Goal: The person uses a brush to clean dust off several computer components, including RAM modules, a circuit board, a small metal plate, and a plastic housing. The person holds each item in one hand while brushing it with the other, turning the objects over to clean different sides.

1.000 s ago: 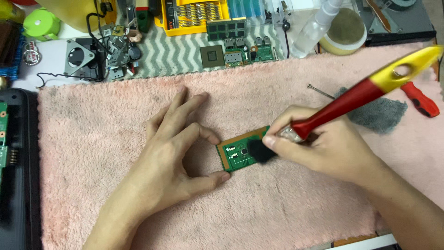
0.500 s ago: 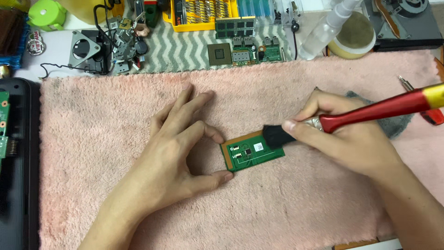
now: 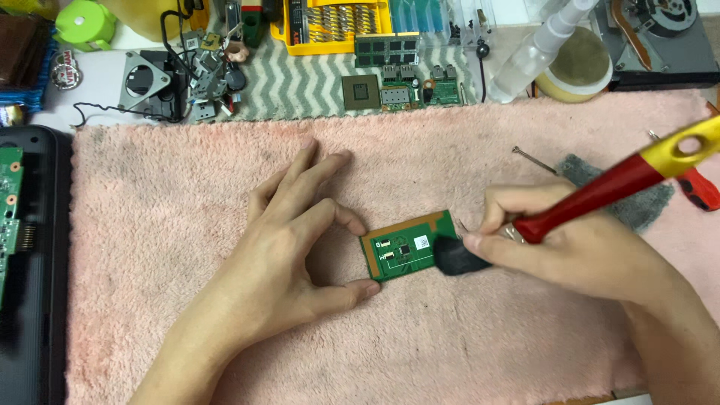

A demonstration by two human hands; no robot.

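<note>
Head view. Pink fluffy towel (image 3: pixel 187 187) covers the workbench and fills most of the frame; beyond its far edge, toward 12 o'clock, lie a yellow parts tray (image 3: pixel 330 26), loose small green boards (image 3: pixel 397 82), a square chip (image 3: pixel 361 91), a small black fan (image 3: pixel 146 82), a clear spray bottle (image 3: pixel 536 49) and a roll of tape (image 3: pixel 574 71). A black laptop shell (image 3: pixel 30 262) lies at 9 o'clock, off the towel. A grey cloth (image 3: pixel 637 202) and a red-handled tool (image 3: pixel 697 191) rest at 3 o'clock.

At the centre lies a small green circuit board (image 3: pixel 401 251), flat on the towel, its long axis running from about 8 o'clock to 2 o'clock. The left hand (image 3: pixel 289 255) lies open, palm down; its thumb tip and forefinger tip touch the board's near-left end and pin it in place. The right hand (image 3: pixel 577 251) is closed around the red and yellow handle of a brush (image 3: pixel 600 195), whose dark bristles (image 3: pixel 454 255) rest on the board's right end. The handle slants up toward 2 o'clock, blurred.

From the left hand the board lies at 3 o'clock; from the right hand, at 9 o'clock. Both hands are in contact with it, one directly, one through the brush.
</note>
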